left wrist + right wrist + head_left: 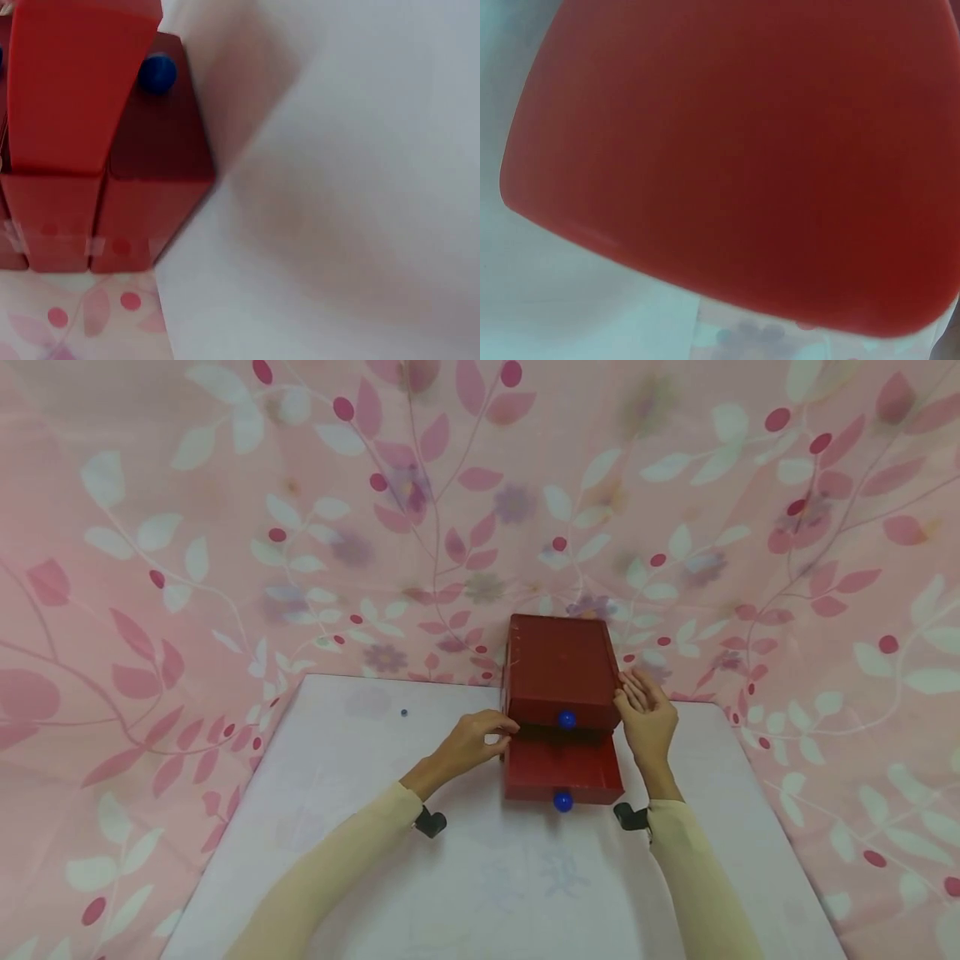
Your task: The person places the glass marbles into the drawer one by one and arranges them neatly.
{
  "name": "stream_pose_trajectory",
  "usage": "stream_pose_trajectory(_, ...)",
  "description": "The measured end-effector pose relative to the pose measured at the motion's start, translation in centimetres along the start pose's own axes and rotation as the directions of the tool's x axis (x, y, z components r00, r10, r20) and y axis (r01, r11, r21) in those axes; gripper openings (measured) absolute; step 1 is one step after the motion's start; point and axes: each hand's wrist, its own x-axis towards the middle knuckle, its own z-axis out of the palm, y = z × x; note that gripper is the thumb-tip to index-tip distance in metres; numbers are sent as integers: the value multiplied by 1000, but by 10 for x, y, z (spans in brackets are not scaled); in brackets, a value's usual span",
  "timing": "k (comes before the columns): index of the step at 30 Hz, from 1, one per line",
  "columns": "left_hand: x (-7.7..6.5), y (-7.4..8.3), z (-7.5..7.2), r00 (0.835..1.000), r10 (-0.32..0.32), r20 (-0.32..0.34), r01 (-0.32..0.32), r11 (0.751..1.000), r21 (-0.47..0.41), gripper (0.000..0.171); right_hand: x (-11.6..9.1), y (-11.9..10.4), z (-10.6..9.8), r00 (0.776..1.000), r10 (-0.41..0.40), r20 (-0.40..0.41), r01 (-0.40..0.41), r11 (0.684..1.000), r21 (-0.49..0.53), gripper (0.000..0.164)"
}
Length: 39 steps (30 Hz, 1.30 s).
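A red drawer cabinet (pixel 558 664) stands at the back of the white table, its middle drawer (pixel 562 768) pulled out and bare inside. A blue ball knob (pixel 563 802) sits on that drawer's front, and another knob (pixel 567 720) on the shut top drawer. In the left wrist view, the bottom drawer (pixel 161 135) is shut beneath the pulled-out one. My left hand (pixel 468 742) is at the cabinet's left side, fingers bent loosely, tips at its edge just above the open drawer. My right hand (pixel 648 714) has its fingertips against the cabinet's upper right side.
On the white table (pixel 360 877), a tiny dark blue object (pixel 404 712) lies left of the cabinet. Pink floral cloth (pixel 450 527) hangs close behind the cabinet and around the table. Black wrist mounts (pixel 430 822) stick out from both cuffs.
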Motion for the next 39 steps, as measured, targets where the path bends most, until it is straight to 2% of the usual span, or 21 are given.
stream_pose_trajectory(4, -4, -6, -11, 1000, 15, -27, -15, 1000, 3, 28, 0, 0, 0, 1000, -5, -7, 5, 1000, -3, 46)
stream_pose_trajectory(7, -8, -12, -19, 1000, -11, -30, 11, 1000, 5, 26, 0, 0, 0, 1000, -6, -5, 6, 1000, 3, 47)
stream_pose_trajectory(11, -20, -26, -26, 993, -112, -26, 112, 994, -11, 23, 0, -1, 1, 1000, -7, -8, 7, 1000, 8, 47)
stream_pose_trajectory(14, -33, -38, -30, 974, -225, -36, 223, 974, -46, 23, 0, -1, 1, 1000, -11, -11, 11, 1000, 4, 47)
stream_pose_trajectory(17, -49, -52, -34, 937, -345, -57, 340, 936, -88, 23, 0, -1, 1, 1000, -12, -10, 12, 1000, 7, 47)
stream_pose_trajectory(20, -66, -63, -37, 884, -462, -68, 453, 884, -116, 24, 0, 0, 1, 1000, -9, -9, 9, 1000, -3, 46)
stream_pose_trajectory(24, -88, -74, -44, 813, -575, -93, 566, 818, -102, 27, -1, 0, 1, 1000, 6, -9, -6, 1000, 2, 47)
stream_pose_trajectory(27, -99, -80, -50, 775, -621, -117, 615, 784, -87, 29, -1, 0, 2, 1000, 8, -8, -8, 1000, 3, 47)
stream_pose_trajectory(32, -111, -91, -61, 731, -654, -196, 652, 754, -85, 29, 0, -1, 2, 1000, -2, -12, 2, 1000, -9, 47)
stream_pose_trajectory(35, -118, -99, -66, 687, -681, -252, 681, 725, -104, 29, 0, -1, 2, 1000, -5, -12, 5, 1000, -7, 47)
stream_pose_trajectory(39, -125, -105, -68, 618, -726, -302, 721, 676, -150, 29, 0, -2, 3, 1000, -6, -13, 6, 1000, -3, 47)
